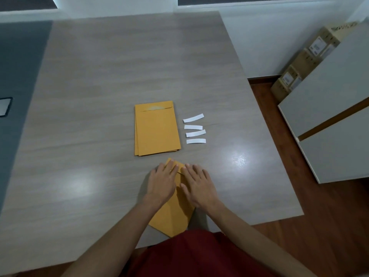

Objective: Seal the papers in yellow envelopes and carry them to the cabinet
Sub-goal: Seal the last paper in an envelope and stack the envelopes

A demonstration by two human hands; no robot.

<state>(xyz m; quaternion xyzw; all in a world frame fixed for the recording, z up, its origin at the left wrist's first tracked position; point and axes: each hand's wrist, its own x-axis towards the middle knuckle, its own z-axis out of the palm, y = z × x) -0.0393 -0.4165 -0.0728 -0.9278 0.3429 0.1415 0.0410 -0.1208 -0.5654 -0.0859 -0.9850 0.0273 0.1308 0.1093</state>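
Note:
A yellow envelope lies tilted on the table's near edge. My left hand and my right hand both lie flat on its upper end, fingers straight, pressing down over the flap. Most of that end is hidden under the hands. Just beyond them sits a neat stack of yellow envelopes, the top one with its flap at the far side. To the right of the stack lie several white paper strips in a column.
The grey wood-grain table stretches far ahead. A white cabinet stands to the right on a wooden floor, with cardboard boxes behind it against the wall. A dark phone lies at the left edge.

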